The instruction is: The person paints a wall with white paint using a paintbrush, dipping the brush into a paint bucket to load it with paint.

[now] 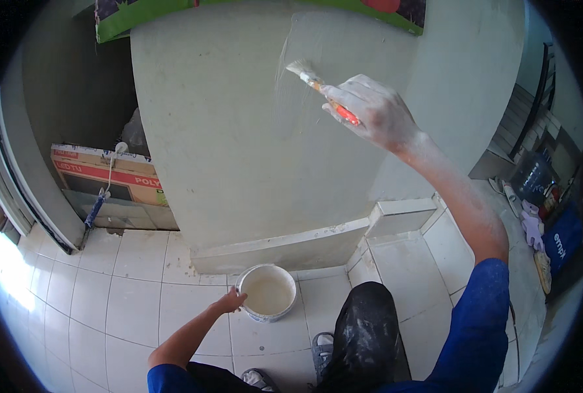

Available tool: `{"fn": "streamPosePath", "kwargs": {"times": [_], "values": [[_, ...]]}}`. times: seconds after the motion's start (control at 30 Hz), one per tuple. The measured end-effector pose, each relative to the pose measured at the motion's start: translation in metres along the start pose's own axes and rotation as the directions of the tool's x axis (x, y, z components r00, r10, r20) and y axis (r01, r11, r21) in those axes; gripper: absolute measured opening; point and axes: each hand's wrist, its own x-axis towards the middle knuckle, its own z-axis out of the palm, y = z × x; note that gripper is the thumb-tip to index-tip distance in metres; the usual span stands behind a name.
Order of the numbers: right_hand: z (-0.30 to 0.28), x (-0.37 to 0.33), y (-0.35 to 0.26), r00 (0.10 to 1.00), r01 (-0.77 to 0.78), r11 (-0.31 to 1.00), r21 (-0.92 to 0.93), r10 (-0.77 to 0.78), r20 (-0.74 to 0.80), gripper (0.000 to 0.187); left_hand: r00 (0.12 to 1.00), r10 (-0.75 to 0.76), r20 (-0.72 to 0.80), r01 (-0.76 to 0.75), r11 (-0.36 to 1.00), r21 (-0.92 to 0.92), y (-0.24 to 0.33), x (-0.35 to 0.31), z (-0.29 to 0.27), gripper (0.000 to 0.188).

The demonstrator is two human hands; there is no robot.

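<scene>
My right hand point(373, 108), dusted white up to the forearm, is closed around the orange-red handle of a paintbrush point(306, 75). The pale bristles point up and left and are at the grey-green wall point(232, 137), beside a wet-looking patch with thin streaks. Low on the left, my left hand point(232, 300) grips the near-left rim of a white bucket point(293, 281). Inside the bucket is a cream-coloured liquid. The bucket is close to the tiled floor at the foot of the wall; whether it rests there or is lifted I cannot tell.
A paint roller point(97, 208) leans against a flat cardboard box point(118, 180) at left. White-tiled steps point(409, 262) rise on the right. Beyond them lie a purple glove point(531, 226), a blue bag point(564, 242) and a dark container point(532, 175). A colourful banner point(147, 14) hangs above.
</scene>
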Motion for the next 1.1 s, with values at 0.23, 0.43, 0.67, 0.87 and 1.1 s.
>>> {"fn": "streamPosePath", "kwargs": {"times": [0.23,0.43,0.67,0.87,1.1], "values": [[-0.006,0.016,0.029,0.983,-0.106,0.946,-0.308,0.053,-0.176,0.033,1.000,0.012,0.009,-0.012,1.000,0.015,0.007,0.003,0.002,0.073],[-0.002,0.009,-0.013,0.953,-0.089,0.991,0.102,0.055,0.299,0.027,1.000,-0.003,-0.006,0.003,0.999,0.032,0.000,0.000,0.000,0.075],[0.002,0.026,0.003,0.992,-0.024,0.991,-0.134,0.008,-0.123,0.029,1.000,0.012,0.008,-0.012,0.999,0.031,0.007,0.003,0.000,0.074],[0.040,-0.031,-0.065,0.923,-0.153,0.959,0.238,0.053,0.380,0.029,1.000,-0.006,-0.016,0.007,0.999,0.046,0.004,-0.007,0.001,0.071],[0.033,-0.021,-0.061,0.880,-0.404,0.885,0.232,0.307,0.363,0.024,1.000,0.026,-0.004,-0.025,0.993,0.111,0.017,-0.013,-0.002,0.072]]}}
